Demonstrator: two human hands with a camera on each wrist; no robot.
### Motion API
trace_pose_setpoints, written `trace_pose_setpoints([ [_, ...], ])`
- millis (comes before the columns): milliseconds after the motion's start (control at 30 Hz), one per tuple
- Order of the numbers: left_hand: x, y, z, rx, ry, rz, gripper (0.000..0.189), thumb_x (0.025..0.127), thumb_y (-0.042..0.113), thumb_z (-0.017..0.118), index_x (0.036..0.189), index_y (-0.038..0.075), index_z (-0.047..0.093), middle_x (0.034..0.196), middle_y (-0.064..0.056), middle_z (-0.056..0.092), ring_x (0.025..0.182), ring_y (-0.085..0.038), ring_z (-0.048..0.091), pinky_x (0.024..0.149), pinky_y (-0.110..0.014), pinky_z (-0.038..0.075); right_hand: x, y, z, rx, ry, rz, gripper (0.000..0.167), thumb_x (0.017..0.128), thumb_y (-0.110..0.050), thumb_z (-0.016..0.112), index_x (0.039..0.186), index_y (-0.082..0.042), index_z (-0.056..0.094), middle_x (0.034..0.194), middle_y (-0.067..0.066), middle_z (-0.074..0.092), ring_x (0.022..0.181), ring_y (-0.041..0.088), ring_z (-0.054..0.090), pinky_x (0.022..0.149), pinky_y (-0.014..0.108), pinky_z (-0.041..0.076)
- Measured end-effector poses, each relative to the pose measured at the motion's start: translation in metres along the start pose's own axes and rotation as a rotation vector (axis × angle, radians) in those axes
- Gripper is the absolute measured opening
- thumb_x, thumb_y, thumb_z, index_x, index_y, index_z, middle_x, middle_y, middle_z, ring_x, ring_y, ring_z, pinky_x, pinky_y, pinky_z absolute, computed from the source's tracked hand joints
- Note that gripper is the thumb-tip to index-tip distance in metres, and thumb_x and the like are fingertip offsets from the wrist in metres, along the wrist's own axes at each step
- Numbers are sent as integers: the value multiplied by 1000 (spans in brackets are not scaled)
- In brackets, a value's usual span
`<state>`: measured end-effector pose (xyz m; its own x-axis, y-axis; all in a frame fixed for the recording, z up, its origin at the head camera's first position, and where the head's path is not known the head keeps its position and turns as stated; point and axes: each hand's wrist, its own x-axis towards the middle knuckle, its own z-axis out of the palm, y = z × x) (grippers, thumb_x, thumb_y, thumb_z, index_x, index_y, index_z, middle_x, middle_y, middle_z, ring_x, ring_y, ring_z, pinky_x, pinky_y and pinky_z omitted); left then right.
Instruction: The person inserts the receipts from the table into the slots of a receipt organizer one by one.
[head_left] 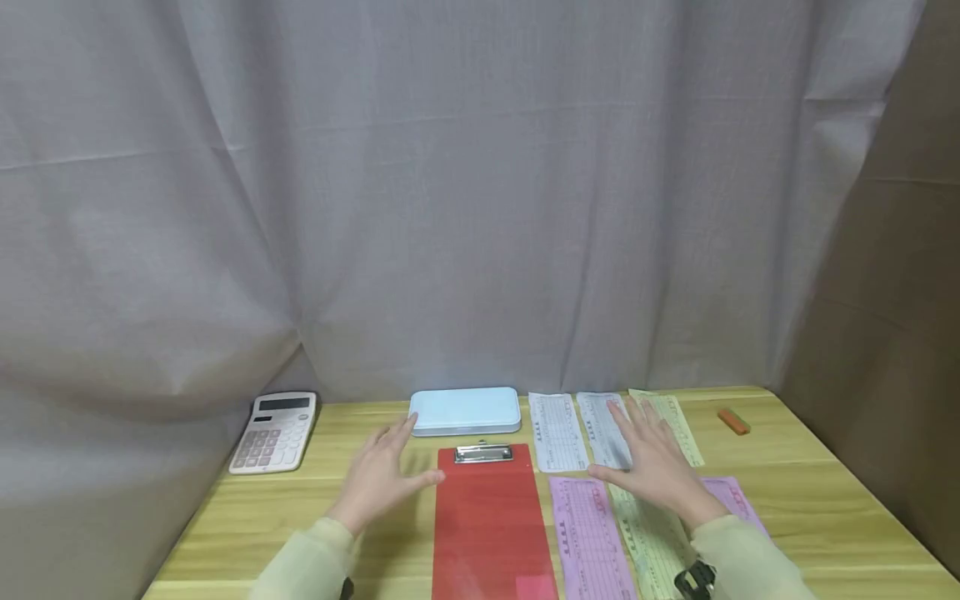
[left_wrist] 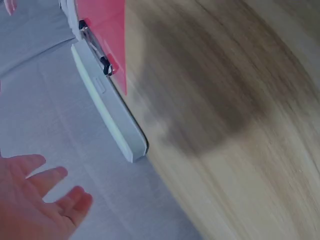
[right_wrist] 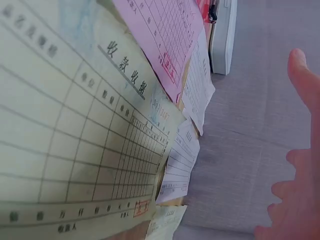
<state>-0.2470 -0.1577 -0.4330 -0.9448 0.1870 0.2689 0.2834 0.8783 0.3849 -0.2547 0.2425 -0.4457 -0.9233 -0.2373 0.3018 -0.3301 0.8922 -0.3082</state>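
Note:
My left hand (head_left: 380,477) hovers with spread fingers over the wood table, left of a red clipboard (head_left: 487,517) with a metal clip. Its thumb tip overlaps the clipboard's edge in the head view. My right hand (head_left: 654,454), fingers also spread and holding nothing, hangs above the paper receipt slips. Behind its fingers lie a white slip (head_left: 558,433), another white slip (head_left: 600,421) and a yellow slip (head_left: 681,417). In the nearer row are a pink slip (head_left: 592,533), a pale green slip (head_left: 651,542) and a second pink slip (head_left: 731,498), partly hidden by the right hand and sleeve.
A light blue tin case (head_left: 465,410) lies behind the clipboard. At the table's left edge sits a white calculator (head_left: 276,433). A small orange and green object (head_left: 733,422) lies at the back right. Grey curtain (head_left: 480,208) hangs behind the table (head_left: 825,517).

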Motion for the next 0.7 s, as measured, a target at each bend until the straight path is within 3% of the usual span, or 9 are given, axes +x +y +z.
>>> trace_pose_setpoints([
  [200, 11, 2, 13, -107, 42, 66, 95, 71, 67, 65, 145, 14, 39, 145, -9, 45, 132, -35, 41, 108, -52, 33, 9, 0, 7, 12, -16, -11, 103, 76, -62, 66, 150, -5, 22, 154, 28, 11, 140, 50, 7, 110, 64, 8],
  [467, 29, 6, 30, -205, 33, 72, 73, 78, 48, 72, 136, 9, 52, 132, -11, 58, 121, -34, 52, 102, -48, 41, 18, 5, 18, 13, -38, -18, 103, 74, -60, 69, 146, 2, 28, 151, 29, 19, 138, 51, 12, 110, 64, 10],
  [700, 45, 13, 42, -303, 17, 86, 54, 82, 37, 73, 125, 7, 62, 120, -11, 66, 113, -29, 60, 95, -44, 48, 34, 5, 27, 47, -4, -58, 94, 78, -54, 70, 143, 4, 34, 145, 32, 32, 135, 52, 22, 108, 65, 18],
])
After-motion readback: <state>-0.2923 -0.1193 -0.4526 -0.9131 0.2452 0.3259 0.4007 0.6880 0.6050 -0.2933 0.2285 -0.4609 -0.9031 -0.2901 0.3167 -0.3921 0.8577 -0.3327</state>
